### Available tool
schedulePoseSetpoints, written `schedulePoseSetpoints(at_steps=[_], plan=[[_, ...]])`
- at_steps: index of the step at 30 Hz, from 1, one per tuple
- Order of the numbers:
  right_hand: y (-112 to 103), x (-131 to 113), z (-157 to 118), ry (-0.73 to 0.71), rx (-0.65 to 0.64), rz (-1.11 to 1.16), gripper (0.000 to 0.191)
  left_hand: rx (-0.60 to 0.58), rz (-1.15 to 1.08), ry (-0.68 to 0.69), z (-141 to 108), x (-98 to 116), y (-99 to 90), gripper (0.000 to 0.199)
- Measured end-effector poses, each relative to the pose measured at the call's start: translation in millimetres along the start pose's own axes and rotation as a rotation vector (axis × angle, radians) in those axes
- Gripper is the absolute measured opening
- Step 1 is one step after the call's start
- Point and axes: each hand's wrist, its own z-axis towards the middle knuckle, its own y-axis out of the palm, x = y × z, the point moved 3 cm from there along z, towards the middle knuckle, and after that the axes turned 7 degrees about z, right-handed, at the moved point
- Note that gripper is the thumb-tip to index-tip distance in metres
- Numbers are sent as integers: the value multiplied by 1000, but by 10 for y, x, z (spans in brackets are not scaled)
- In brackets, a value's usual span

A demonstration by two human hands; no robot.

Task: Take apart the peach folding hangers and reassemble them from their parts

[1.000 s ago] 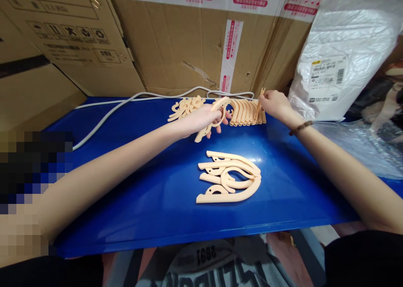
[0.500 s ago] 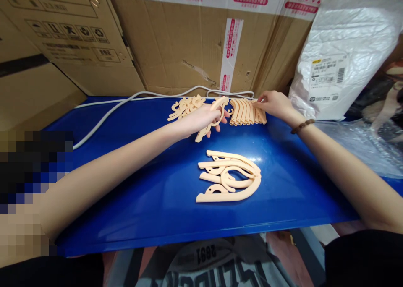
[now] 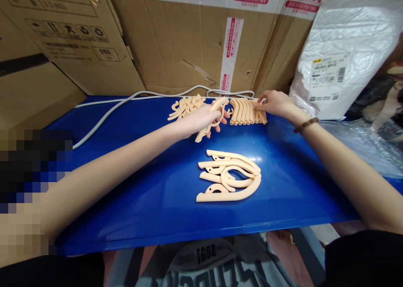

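Cream curved plastic pieces are within my left hand point(image 3: 209, 118), its fingers bent around them. At the right end of a neat row of cream curved arms point(image 3: 244, 112), my right hand point(image 3: 273, 103) touches the row with pinched fingertips; what lies between them is too small to tell. Left of my left hand is a loose pile of small cream hooks point(image 3: 189, 105). Nearer to me, folded cream hangers point(image 3: 242, 194) lie fanned out, their joined ends pointing right.
Cardboard boxes point(image 3: 189, 39) stand along the back of the blue table point(image 3: 141, 211). A white cable point(image 3: 103, 121) runs along the back left. At the back right are a white plastic parcel point(image 3: 352, 39) and clear wrap point(image 3: 355, 140).
My right hand has shifted very slightly at the right end of the row. My left hand and the hangers in front look unmoved.
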Motion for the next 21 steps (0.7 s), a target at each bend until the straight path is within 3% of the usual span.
schedulePoseSetpoints(at_steps=[9, 16, 21], plan=[[-145, -24, -68, 64, 199, 233, 39, 2, 0, 7, -7, 9, 2, 34], [79, -1, 11, 87, 119, 246, 36, 46, -22, -9, 34, -18, -6, 32], [110, -31, -23, 1, 112, 160, 32, 110, -266, 32, 294, 40, -40, 33]])
